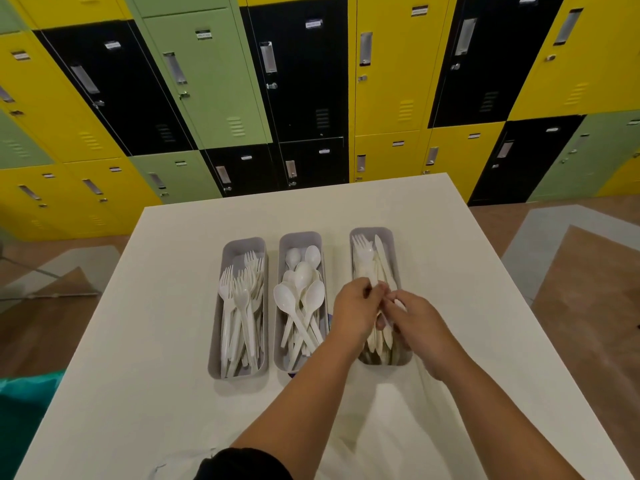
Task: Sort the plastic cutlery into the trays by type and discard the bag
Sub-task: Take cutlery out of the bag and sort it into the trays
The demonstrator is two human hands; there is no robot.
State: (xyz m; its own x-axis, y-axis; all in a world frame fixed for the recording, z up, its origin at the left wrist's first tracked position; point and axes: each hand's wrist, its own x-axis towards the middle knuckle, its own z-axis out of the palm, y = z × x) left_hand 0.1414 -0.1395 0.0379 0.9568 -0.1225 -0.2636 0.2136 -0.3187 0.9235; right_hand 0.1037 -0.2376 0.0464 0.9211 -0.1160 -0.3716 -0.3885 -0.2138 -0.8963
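Note:
Three grey trays stand side by side on the white table [145,341]. The left tray [242,244] holds white forks, the middle tray [300,237] white spoons, and the right tray [370,232] knives with a fork [363,251] lying at its far end. My left hand [353,310] and my right hand [412,320] meet over the right tray, both pinching white cutlery pieces [382,306]; which type they are is hidden by the fingers. A clear plastic bag [391,417] lies on the table under my forearms.
A wall of yellow, green and black lockers [311,81] stands behind the table's far edge. A teal object [24,403] sits off the table's left front corner. Wood and grey floor shows on both sides.

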